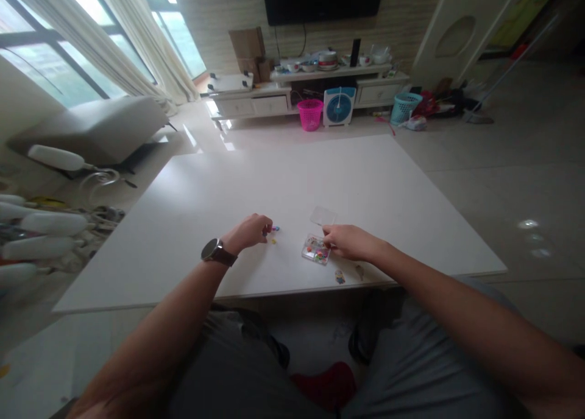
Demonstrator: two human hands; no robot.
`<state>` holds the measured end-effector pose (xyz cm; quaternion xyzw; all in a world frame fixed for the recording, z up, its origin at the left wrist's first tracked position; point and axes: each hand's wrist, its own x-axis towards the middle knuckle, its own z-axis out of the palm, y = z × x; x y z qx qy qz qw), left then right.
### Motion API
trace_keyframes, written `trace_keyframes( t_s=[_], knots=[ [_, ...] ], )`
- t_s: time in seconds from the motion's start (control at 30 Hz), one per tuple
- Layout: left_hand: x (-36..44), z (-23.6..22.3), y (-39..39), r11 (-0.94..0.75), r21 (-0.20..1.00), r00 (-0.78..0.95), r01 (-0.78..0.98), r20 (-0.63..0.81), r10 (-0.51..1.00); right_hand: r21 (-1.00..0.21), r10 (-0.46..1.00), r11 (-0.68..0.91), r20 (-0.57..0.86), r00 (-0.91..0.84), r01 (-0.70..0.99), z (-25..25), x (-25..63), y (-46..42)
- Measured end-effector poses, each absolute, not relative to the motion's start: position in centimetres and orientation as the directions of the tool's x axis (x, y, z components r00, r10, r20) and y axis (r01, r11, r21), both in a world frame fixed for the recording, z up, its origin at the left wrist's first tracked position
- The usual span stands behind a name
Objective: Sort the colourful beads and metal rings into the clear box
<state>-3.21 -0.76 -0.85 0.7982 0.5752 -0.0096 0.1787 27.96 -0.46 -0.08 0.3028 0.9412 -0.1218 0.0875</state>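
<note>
On the white table, my left hand, with a watch on its wrist, rests with fingers curled beside a few tiny coloured pieces. My right hand is closed in a pinch at the edge of a small clear box filled with several colourful small pieces. What its fingertips hold is too small to see. The box's clear lid lies flat just beyond it. Two small items lie near the table's front edge.
A TV stand with dishes stands against the far wall, with a pink basket, a small blue fan and a teal basket on the floor before it. A grey sofa is at the left.
</note>
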Motion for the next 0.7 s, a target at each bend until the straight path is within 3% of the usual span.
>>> trace_keyframes(
  t_s=[0.7],
  knots=[
    [-5.0,-1.9,0.2,-0.217,0.386,0.336,0.896,-0.272,0.902,-0.206,0.547,0.774,-0.258,-0.796,0.599,-0.1,27.9,-0.6]
  ],
)
